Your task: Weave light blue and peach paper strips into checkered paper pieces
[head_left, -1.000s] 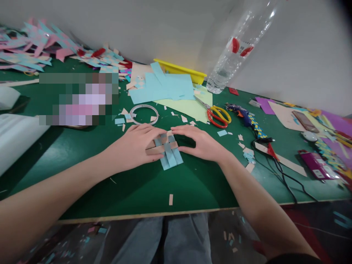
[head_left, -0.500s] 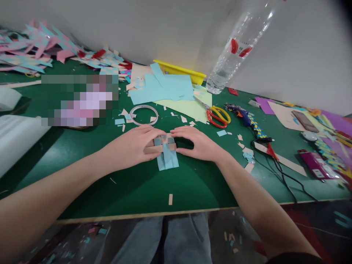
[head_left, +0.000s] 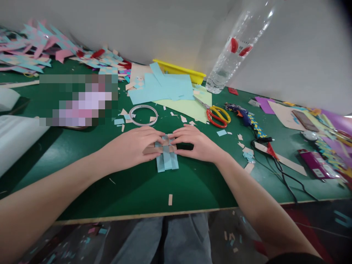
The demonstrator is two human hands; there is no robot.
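Note:
Between my hands lies a small weave of paper strips (head_left: 167,159) on the green table, light blue ones running toward me and pinkish-beige ones crossing them. My left hand (head_left: 134,145) pinches its left side, fingers bent over a beige strip (head_left: 151,150) that sticks out there. At the right side, my right hand (head_left: 194,143) grips the weave's edge with thumb and fingertips, leaving a gap inside the curled hand. The fingertips hide the upper part of the weave. A roll of tape (head_left: 143,115) lies just beyond my left hand.
Scissors with red and yellow handles (head_left: 218,115) lie beyond my right hand. A leaning plastic bottle (head_left: 239,47), blue paper sheets (head_left: 167,88) and a yellow tray (head_left: 181,71) stand at the back. Black cables (head_left: 277,167) and a purple pack (head_left: 317,165) are at the right.
The blue strips of the weave have shifted: the outer ones now lie down toward me beside the middle one. My fingers have moved slightly in over the weave.

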